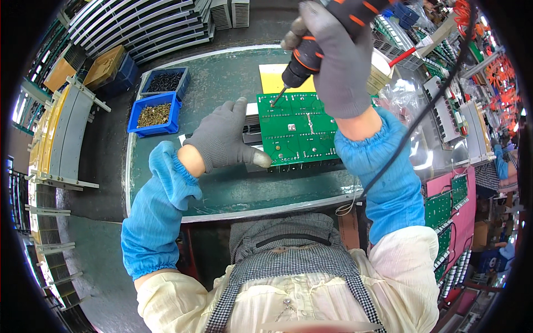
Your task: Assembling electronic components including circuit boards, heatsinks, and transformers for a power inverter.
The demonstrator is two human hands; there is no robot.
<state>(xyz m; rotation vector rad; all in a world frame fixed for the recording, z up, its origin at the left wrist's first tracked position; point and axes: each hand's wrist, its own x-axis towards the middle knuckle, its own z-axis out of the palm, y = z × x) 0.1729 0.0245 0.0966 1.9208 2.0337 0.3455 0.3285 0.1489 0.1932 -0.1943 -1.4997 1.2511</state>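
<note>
A green circuit board (294, 130) with solder points and small metal parts lies on the workbench (222, 205). My right hand (344, 72), in a grey glove, is wrapped round a black and orange power drill (302, 62). The drill's thin bit points down at the board's upper left corner and appears to touch it. My left hand (219, 133), also gloved, lies with fingers spread beside the board's left edge, its thumb tip at the lower left corner. Pale and dark metal parts show partly between this hand and the board. A yellow sheet (272, 77) sits behind the board.
At the bench's left stand a blue bin of brass-coloured fasteners (154, 115) and a blue bin of dark screws (165, 82). Clear plastic bags (402, 100) lie to the right. A black cable (422, 116) hangs across my right arm. More boards (438, 210) rest on a pink surface.
</note>
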